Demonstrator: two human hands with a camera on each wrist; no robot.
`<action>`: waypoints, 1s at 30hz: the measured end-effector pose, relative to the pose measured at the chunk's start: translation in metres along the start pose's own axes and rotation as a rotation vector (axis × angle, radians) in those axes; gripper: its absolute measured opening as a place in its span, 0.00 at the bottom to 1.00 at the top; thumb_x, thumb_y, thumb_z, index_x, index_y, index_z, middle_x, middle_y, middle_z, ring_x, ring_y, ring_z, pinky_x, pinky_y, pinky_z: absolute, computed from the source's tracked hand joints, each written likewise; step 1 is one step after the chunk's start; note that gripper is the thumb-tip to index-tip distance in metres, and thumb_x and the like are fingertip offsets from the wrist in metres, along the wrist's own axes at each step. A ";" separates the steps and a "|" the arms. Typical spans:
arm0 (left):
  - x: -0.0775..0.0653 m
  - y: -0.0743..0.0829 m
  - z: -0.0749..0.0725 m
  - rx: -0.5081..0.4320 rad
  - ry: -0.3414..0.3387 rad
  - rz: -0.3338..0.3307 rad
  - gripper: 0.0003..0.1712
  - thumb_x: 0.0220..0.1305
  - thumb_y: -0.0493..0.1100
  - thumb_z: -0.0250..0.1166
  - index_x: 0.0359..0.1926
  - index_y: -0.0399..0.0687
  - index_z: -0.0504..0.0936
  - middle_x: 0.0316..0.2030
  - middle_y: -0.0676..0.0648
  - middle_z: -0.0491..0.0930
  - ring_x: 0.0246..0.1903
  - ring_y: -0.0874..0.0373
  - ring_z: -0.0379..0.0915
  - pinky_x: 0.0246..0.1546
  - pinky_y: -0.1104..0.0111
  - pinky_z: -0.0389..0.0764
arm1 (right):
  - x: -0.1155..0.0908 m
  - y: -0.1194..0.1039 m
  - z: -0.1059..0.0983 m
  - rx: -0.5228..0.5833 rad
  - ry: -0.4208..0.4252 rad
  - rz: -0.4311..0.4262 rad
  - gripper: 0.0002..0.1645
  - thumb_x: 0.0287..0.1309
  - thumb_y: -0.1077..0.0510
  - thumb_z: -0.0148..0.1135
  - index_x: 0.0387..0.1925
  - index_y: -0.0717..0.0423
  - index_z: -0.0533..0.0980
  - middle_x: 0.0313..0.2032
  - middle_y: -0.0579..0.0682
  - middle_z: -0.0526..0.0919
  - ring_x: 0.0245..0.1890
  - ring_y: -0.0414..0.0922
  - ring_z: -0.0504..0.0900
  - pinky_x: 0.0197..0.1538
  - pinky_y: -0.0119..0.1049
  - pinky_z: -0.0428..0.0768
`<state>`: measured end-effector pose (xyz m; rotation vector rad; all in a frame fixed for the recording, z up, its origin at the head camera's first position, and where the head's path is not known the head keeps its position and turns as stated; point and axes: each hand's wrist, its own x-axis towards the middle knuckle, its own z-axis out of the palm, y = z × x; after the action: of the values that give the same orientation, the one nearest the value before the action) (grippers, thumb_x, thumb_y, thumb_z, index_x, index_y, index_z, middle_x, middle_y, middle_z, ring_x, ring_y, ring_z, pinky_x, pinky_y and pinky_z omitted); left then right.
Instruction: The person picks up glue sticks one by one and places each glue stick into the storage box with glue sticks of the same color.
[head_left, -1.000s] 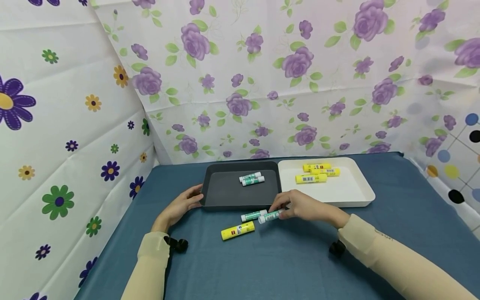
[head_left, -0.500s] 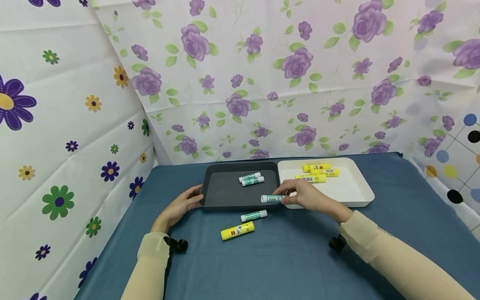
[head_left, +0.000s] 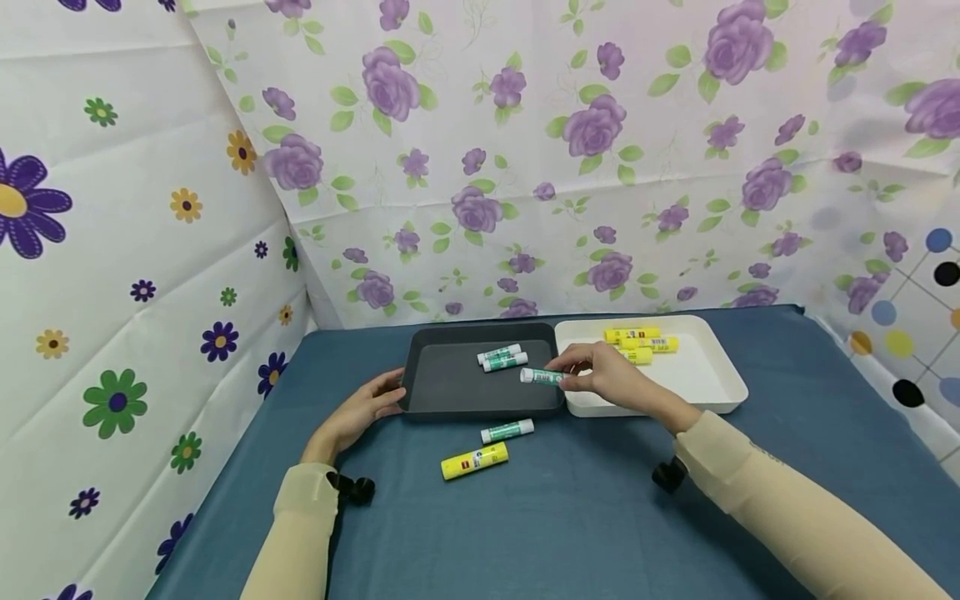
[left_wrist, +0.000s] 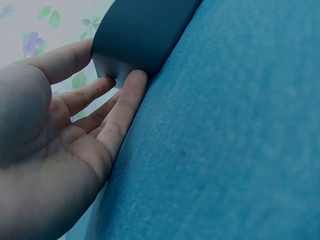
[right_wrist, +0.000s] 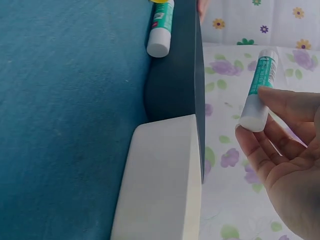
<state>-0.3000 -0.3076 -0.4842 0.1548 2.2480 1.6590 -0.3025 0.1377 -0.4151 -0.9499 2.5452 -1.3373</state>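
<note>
My right hand (head_left: 603, 375) pinches a white-and-green glue stick (right_wrist: 261, 82) between thumb and fingers. It hangs over the right side of the dark grey tray (head_left: 442, 383), clear of the rim in the right wrist view. Two similar glue sticks (head_left: 504, 362) lie side by side in that tray. My left hand (head_left: 367, 408) touches the tray's left edge with fairly straight fingers, fingertips against the outer wall (left_wrist: 135, 40). On the cloth in front lie another green-and-white glue stick (head_left: 507, 431) and a larger yellow glue stick (head_left: 475, 461).
A white tray (head_left: 697, 383) adjoins the dark one on the right, holding several yellow glue sticks (head_left: 649, 343), one partly hidden by my right hand. Blue cloth (head_left: 525, 533) covers the table. Flowered sheets (head_left: 480, 167) hang behind and to the left.
My right hand has lifted the green-and-white glue stick off the cloth and carried it up and back over the dark tray. The left hand has stayed at the tray's edge.
</note>
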 end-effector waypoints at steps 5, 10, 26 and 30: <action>-0.002 -0.001 0.000 -0.005 0.003 0.001 0.39 0.82 0.49 0.56 0.84 0.45 0.50 0.77 0.34 0.55 0.75 0.38 0.55 0.72 0.46 0.67 | 0.010 -0.001 -0.002 -0.007 -0.004 -0.012 0.15 0.67 0.62 0.70 0.54 0.56 0.87 0.43 0.48 0.87 0.40 0.46 0.82 0.50 0.44 0.84; -0.002 -0.002 0.001 -0.007 0.006 0.012 0.39 0.82 0.49 0.56 0.83 0.46 0.51 0.76 0.34 0.56 0.74 0.38 0.56 0.72 0.46 0.68 | 0.024 0.000 -0.002 -0.003 0.001 0.010 0.15 0.65 0.63 0.71 0.53 0.55 0.87 0.42 0.49 0.86 0.41 0.47 0.82 0.48 0.43 0.84; -0.001 -0.004 -0.001 -0.005 0.000 0.029 0.39 0.82 0.50 0.57 0.83 0.47 0.52 0.75 0.34 0.58 0.73 0.38 0.58 0.72 0.46 0.68 | 0.072 0.002 0.002 -0.073 -0.025 0.067 0.16 0.66 0.66 0.69 0.54 0.59 0.87 0.50 0.54 0.86 0.46 0.50 0.84 0.50 0.46 0.86; -0.001 -0.004 -0.001 -0.005 -0.002 0.031 0.39 0.81 0.50 0.57 0.83 0.47 0.52 0.75 0.34 0.57 0.74 0.38 0.58 0.72 0.46 0.68 | 0.079 0.000 0.004 -0.080 -0.052 0.073 0.16 0.66 0.67 0.68 0.54 0.60 0.86 0.51 0.56 0.86 0.47 0.50 0.83 0.49 0.44 0.86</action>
<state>-0.2992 -0.3103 -0.4876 0.1904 2.2509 1.6789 -0.3645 0.0894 -0.4032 -0.8843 2.5850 -1.1836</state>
